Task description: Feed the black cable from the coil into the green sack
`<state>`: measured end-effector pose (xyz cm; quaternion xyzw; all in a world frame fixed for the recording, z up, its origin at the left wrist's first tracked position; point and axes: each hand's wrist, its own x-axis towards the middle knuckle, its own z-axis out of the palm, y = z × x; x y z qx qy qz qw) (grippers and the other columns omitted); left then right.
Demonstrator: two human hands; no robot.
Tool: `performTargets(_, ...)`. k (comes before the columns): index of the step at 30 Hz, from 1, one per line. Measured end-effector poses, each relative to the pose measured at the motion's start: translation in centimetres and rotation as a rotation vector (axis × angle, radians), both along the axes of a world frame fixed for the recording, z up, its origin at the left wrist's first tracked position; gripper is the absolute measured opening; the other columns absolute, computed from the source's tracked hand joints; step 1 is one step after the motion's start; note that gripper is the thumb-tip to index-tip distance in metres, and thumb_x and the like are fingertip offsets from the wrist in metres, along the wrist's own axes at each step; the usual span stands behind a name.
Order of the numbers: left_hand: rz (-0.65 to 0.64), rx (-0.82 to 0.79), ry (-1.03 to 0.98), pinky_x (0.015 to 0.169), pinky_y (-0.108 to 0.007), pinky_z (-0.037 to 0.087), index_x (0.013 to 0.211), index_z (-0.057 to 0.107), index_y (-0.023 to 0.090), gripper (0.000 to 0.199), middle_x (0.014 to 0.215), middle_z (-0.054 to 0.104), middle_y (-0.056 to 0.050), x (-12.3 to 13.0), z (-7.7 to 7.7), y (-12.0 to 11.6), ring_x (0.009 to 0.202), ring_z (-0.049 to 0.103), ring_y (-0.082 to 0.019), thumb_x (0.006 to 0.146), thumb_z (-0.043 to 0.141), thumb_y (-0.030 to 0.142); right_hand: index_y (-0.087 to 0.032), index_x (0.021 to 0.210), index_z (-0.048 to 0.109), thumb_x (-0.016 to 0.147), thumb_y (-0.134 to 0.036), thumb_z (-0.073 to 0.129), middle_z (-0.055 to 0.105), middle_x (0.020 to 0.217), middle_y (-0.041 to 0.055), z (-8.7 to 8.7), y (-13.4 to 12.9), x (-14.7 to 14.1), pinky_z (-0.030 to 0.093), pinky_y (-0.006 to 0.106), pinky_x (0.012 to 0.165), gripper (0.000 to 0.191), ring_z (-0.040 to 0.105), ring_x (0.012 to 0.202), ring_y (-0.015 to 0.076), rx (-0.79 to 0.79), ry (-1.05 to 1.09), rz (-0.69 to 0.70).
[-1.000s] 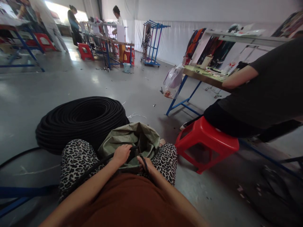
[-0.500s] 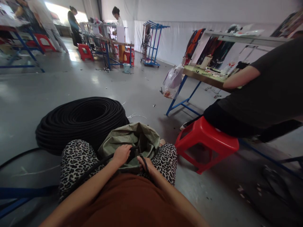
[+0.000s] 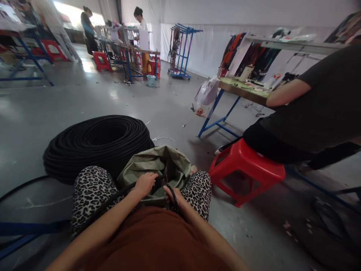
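Left hand: fingers closed around the black cord, no wide opening; thumb side faces the right hand. Right hand: curled narrowly through the looped black handles of the scissors, blades pointing away from the wearer. Both hands are over the near part of the open green sack, between the patterned trouser knees.

Cord: runs over the left thigh, under the left forearm, through the left grip; its short end projects toward the scissors, inside the sack's rim. Contact between blades and cord cannot be resolved; dark on dark. Blade gap also unclear. Right fingertips partly hidden by the hand and handles. Sack bottom in shadow, contents not readable.

Large black coil: on the floor, beyond the left knee, beside the sack's left edge, partly covered by the knee. Red stool: right of the right knee, bearing a seated person, cut off by the frame's right edge.
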<state>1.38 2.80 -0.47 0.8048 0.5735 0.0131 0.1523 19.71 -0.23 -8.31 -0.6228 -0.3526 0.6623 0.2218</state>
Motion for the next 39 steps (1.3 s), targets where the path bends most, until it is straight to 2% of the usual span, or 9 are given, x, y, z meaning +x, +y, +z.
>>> performTargets(5,-0.024,-0.007,0.042,0.093,-0.034,0.046,0.125,0.061,0.022,0.037,0.119,0.070,-0.008,0.1,-0.1,0.2,0.110,0.062,-0.023,0.091,0.048,0.016,-0.017,0.070,0.051,0.087,-0.060,0.058,0.050,0.052,-0.0031,-0.2,0.0,-0.1,0.039,0.022,0.041,0.046,0.046,0.038,0.0101,0.004,-0.062,-0.005)
performTargets(11,0.010,-0.003,0.057,0.093,-0.034,0.046,0.123,0.062,0.023,0.035,0.119,0.070,-0.008,0.4,0.3,0.2,0.110,0.063,-0.022,0.091,0.050,0.017,-0.017,0.061,0.053,0.084,-0.064,0.059,0.050,0.051,-0.0005,-1.7,0.3,0.2,0.040,0.021,0.045,0.052,0.051,0.046,0.0121,0.164,-0.194,0.044)
performTargets(15,0.025,-0.011,0.061,0.091,-0.033,0.047,0.123,0.061,0.023,0.034,0.119,0.070,-0.007,0.7,0.3,0.1,0.108,0.064,-0.022,0.092,0.048,0.018,-0.018,0.056,0.050,0.088,-0.059,0.056,0.049,0.048,-0.0002,-1.0,0.1,0.2,0.038,0.021,0.043,0.053,0.050,0.043,0.0120,0.227,-0.204,0.050)
performTargets(20,0.044,-0.022,0.063,0.089,-0.032,0.047,0.124,0.061,0.024,0.034,0.119,0.070,-0.007,1.0,0.4,0.1,0.108,0.064,-0.022,0.093,0.047,0.019,-0.018,0.056,0.049,0.094,-0.051,0.052,0.047,0.046,-0.0011,0.1,-0.2,0.0,0.036,0.020,0.039,0.051,0.048,0.039,0.0112,0.183,-0.192,0.054)
performTargets(29,0.058,-0.058,0.065,0.090,-0.033,0.048,0.124,0.062,0.024,0.035,0.119,0.070,-0.009,1.3,-0.1,0.3,0.108,0.065,-0.022,0.091,0.050,0.019,-0.019,0.052,0.047,0.097,-0.048,0.045,0.046,0.043,-0.0009,-0.2,-0.1,0.0,0.036,0.020,0.039,0.055,0.048,0.036,0.0117,0.171,-0.244,0.119)
performTargets(34,0.066,-0.077,0.076,0.090,-0.032,0.048,0.122,0.062,0.025,0.033,0.118,0.070,-0.009,1.3,-0.7,0.5,0.108,0.065,-0.021,0.092,0.051,0.020,-0.018,0.050,0.047,0.097,-0.039,0.050,0.047,0.044,-0.0006,1.1,-0.1,-0.1,0.037,0.021,0.041,0.052,0.049,0.038,0.0116,0.144,-0.259,0.117)
performTargets(39,0.066,-0.094,0.090,0.089,-0.032,0.048,0.119,0.063,0.024,0.031,0.115,0.071,-0.009,1.2,-1.3,0.7,0.107,0.066,-0.022,0.091,0.049,0.020,-0.018,0.047,0.047,0.097,-0.038,0.051,0.047,0.044,0.0010,1.7,0.0,-0.3,0.038,0.023,0.042,0.054,0.048,0.038,0.0124,0.068,-0.267,0.120)
